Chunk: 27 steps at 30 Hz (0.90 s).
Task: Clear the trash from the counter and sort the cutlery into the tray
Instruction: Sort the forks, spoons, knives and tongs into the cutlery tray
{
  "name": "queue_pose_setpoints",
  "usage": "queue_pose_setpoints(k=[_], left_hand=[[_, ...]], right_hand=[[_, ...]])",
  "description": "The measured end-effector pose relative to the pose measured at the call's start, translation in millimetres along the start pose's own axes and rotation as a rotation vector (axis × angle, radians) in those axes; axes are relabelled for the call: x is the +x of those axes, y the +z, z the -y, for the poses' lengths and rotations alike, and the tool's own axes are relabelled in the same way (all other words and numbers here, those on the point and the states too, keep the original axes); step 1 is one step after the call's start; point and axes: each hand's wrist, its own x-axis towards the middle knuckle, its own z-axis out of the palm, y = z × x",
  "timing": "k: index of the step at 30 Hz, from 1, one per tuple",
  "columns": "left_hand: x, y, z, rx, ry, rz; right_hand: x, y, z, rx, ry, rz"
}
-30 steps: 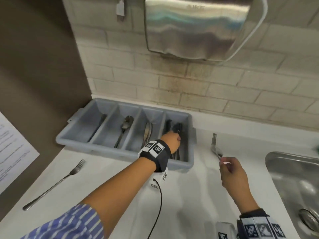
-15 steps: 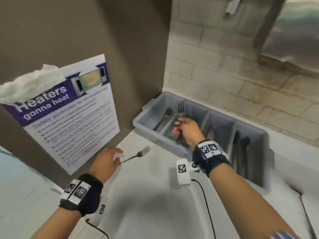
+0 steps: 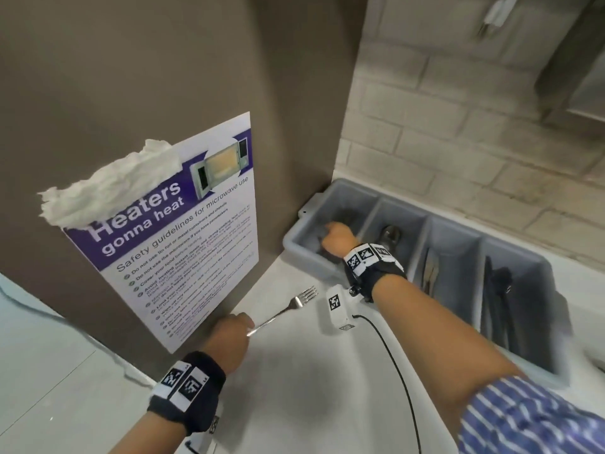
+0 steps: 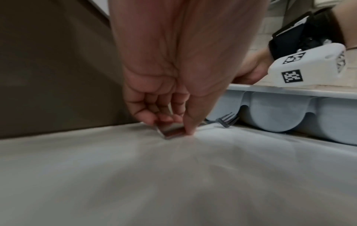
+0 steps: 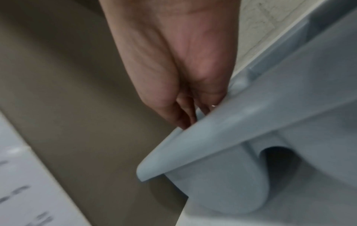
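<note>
Beside the tray (image 3: pixel 296 237), one fork (image 3: pixel 288 308) lies pinched by left hand (image 3: pixel 229 339); right hand (image 3: pixel 337 239), grip hidden, reaches into its leftmost compartment.

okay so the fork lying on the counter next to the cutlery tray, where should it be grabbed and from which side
Take the fork by the handle end, coming down from above on the near-left side. It lies flat on the white counter, tines toward the gray tray, so the handle end is the free part. The left hand already pinches it there between thumb and fingertips.
</note>
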Motion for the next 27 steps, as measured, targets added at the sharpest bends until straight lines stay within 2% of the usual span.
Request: queue_pose_setpoints(k=[3, 4, 7, 11, 12, 14, 17, 19, 21, 23, 25, 27], left_hand=[[-7.6, -11.3, -0.2, 0.142, 0.135, 0.057], [-11.3, -9.6, -0.6, 0.118, 0.151, 0.116], [-27.2, -6.7, 5.9, -0.059, 0.187, 0.136], [-31.9, -40.5, -30.8, -0.538, 0.228, 0.232], [-25.8, -48.5, -45.4, -0.649, 0.232, 0.205], [-4.4, -62.0, -76.4, -0.702, 0.224, 0.075], [44.2, -68.8, -121.4, -0.603, 0.198, -0.092], [79.8, -66.7, -147.1, -0.571, 0.186, -0.129], [126.7, -54.8, -160.3, -0.457, 0.112, -0.103], [164.8, -42.5, -166.3, -0.207, 0.045, -0.011], [181.1, -33.1, -170.7, -0.059, 0.032, 0.087], [175.1, -32.3, -176.0, -0.025, 0.046, 0.082]], right_hand=[[-35.6, -5.4, -20.6, 0.093, -0.189, -0.168], [-51.8, -9.4, -33.1, 0.106, -0.250, -0.224], [-110.0, -26.1, -79.0, 0.052, -0.374, -0.384], [-191.9, -44.8, -149.6, -0.090, -0.310, -0.573], [-210.2, -47.7, -165.1, -0.116, -0.273, -0.606], [-241.3, -52.5, -192.3, -0.139, -0.188, -0.681], [-278.3, -58.9, -225.6, -0.169, -0.042, -0.755], [-296.1, -62.4, -246.6, -0.184, 0.043, -0.802], [-310.1, -66.1, -265.9, -0.195, 0.105, -0.823], [-319.7, -70.0, -285.5, -0.203, 0.154, -0.820], [-325.3, -73.5, -304.1, -0.199, 0.198, -0.818], [-327.4, -77.5, -320.3, -0.203, 0.234, -0.828]])
